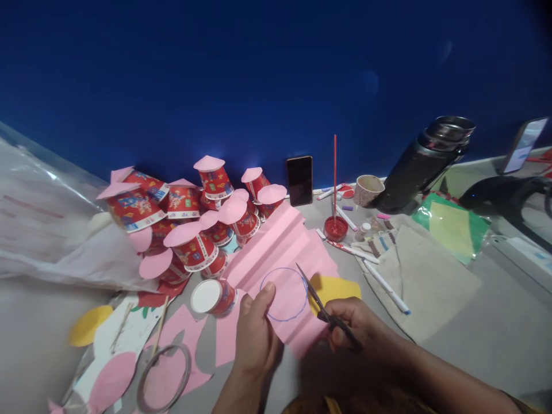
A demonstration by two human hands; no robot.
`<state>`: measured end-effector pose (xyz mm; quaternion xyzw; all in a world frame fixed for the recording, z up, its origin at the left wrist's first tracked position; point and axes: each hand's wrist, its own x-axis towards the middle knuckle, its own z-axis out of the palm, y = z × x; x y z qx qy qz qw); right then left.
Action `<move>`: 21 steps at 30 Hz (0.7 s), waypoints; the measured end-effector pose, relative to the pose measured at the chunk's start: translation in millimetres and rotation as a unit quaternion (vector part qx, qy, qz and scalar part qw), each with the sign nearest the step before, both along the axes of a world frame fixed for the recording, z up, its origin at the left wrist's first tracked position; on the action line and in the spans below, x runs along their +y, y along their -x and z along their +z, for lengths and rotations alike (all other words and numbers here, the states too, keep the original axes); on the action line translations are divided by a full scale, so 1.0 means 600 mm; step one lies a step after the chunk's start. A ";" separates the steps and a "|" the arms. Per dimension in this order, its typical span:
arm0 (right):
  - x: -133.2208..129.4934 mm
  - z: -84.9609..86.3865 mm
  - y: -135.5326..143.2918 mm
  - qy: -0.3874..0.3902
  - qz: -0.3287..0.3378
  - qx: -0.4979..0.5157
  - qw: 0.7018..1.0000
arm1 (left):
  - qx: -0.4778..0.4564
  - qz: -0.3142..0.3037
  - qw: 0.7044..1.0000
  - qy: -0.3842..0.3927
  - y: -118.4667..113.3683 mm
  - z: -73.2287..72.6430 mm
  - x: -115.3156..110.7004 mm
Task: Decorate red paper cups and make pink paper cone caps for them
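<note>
Near the table's [495, 322] front edge | left hand [254, 336] pinches pink paper [271, 241]; right hand [366, 325] fingers grip scissors [314, 295] | seems cutting time | needs blades following blue circle [290, 319]

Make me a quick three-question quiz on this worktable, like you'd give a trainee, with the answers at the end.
1. Multiple choice: what is the right hand holding?
a) a marker
b) a pair of scissors
c) a glue stick
2. True or false: the dark-screened smartphone stands between the red paper cups and the black thermos.
3. Fill in the blank: the outline drawn on the pink paper in the left hand has the shape of a ____.

Key: 1 b; 2 true; 3 circle.
</note>
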<state>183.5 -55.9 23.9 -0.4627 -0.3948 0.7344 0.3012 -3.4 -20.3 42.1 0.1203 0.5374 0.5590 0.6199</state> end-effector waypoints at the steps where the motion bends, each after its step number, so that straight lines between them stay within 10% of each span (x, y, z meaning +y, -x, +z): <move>1: 0.000 0.000 0.000 -0.008 0.001 0.001 1.000 | 0.003 0.002 1.000 0.003 0.001 0.001 0.000; 21: -0.001 -0.022 0.006 0.020 0.011 0.005 1.000 | 0.009 -0.001 1.000 0.014 0.014 0.024 0.005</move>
